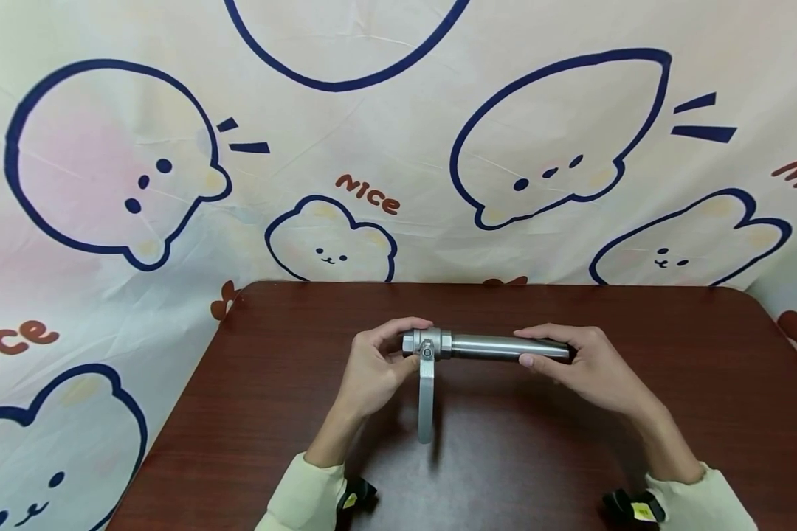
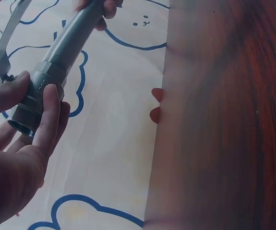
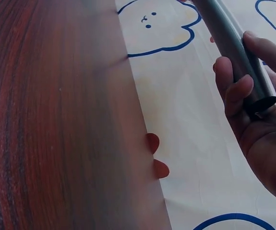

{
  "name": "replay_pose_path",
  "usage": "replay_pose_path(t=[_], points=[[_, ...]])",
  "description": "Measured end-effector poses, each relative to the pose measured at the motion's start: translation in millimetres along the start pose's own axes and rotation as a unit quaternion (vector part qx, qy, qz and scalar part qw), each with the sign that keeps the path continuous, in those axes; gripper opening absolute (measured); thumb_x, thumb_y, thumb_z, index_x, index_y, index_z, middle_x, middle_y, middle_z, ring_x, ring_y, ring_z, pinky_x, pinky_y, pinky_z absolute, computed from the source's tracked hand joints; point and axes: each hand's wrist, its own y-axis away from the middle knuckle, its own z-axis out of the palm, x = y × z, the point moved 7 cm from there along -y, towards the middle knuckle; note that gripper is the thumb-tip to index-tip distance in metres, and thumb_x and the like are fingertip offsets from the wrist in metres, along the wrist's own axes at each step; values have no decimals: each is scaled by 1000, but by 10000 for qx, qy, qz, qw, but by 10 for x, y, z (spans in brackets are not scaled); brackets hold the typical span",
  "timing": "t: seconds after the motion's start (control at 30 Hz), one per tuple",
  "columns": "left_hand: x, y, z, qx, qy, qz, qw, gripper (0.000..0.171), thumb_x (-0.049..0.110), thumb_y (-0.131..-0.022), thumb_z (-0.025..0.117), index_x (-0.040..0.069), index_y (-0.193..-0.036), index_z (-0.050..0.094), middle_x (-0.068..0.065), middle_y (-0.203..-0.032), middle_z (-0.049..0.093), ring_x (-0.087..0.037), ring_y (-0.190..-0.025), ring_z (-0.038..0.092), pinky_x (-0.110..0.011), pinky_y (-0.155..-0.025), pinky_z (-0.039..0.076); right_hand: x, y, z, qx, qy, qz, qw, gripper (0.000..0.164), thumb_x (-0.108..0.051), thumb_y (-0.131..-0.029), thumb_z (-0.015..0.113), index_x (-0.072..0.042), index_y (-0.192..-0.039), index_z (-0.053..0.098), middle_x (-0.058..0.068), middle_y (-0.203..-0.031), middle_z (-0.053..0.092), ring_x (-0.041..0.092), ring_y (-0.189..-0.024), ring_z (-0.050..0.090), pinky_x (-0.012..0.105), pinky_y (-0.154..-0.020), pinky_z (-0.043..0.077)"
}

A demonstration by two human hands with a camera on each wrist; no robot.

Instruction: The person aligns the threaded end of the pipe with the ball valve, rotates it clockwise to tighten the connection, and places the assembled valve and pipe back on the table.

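Observation:
A metal ball valve [image 1: 428, 344] joins end to end with a straight steel pipe [image 1: 491, 346], the pair held level above the brown table. My left hand [image 1: 375, 369] grips the valve's body at its hex end, thumb in front and fingers behind. The valve's flat lever handle [image 1: 426, 402] points down toward me. Around the pipe's far right end curl the fingers and thumb of my right hand [image 1: 591, 369]. In the left wrist view, threads [image 2: 57, 62] show where the pipe meets the valve. The right wrist view shows the pipe's dark open end [image 3: 263, 103] near the palm.
The dark wood table [image 1: 266, 413] lies under both hands, its back edge meeting a pale cloth [image 1: 425, 243] printed with blue cartoon outlines. A black strap piece with a yellow label [image 1: 643, 510] sits at the right wrist, and a similar one [image 1: 355, 495] at the left.

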Motion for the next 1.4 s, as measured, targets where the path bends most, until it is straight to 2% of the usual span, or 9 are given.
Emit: replay_pose_path(t=[0.17,0.37,0.67,0.9,1.03,1.4], points=[[14,9,-4,59,32,-37,10000,48,-20,-85,71,6,-125,76,-17,-123,75,-18,-98,66,-27,-85,63,-80,0,1,415,533,-549,9962,53,-16,-82,95,-23,-131,74,-1,-121,77,10,-89,68,20,-77,56],[13,13,-12,116,21,-84,9999,49,-20,-84,71,7,-125,77,-18,-122,75,-19,-97,67,-24,-83,62,-150,19,-1,700,579,-954,9913,51,-7,-79,95,-23,-123,75,-4,-113,76,7,-87,68,15,-78,55],[-7,22,-22,146,-19,-194,9997,48,-19,-85,72,8,-125,77,-16,-123,75,-23,-100,68,-26,-85,62,-191,51,-7,1043,624,-1306,9840,58,1,-74,96,-22,-124,79,-2,-119,77,3,-93,67,12,-77,53],[-2,24,-28,157,-68,-152,9997,48,-18,-86,73,8,-126,77,-16,-122,76,-22,-99,68,-25,-86,62,-194,51,-16,1085,617,-1352,9829,57,0,-74,96,-22,-124,80,-2,-120,78,2,-90,66,16,-71,53],[8,18,-25,146,-90,-96,9998,45,-17,-87,74,5,-126,76,-14,-122,77,-21,-100,68,-25,-87,62,-203,47,-26,1027,578,-1344,9839,54,-1,-74,96,-18,-124,80,-1,-119,78,3,-87,66,17,-68,53],[22,4,-16,36,12,-65,10000,48,-19,-85,70,9,-124,77,-14,-123,75,-21,-100,67,-27,-87,63,-150,33,-44,744,397,-883,9925,47,-6,-81,93,-16,-125,80,2,-119,79,8,-88,68,17,-73,55]])
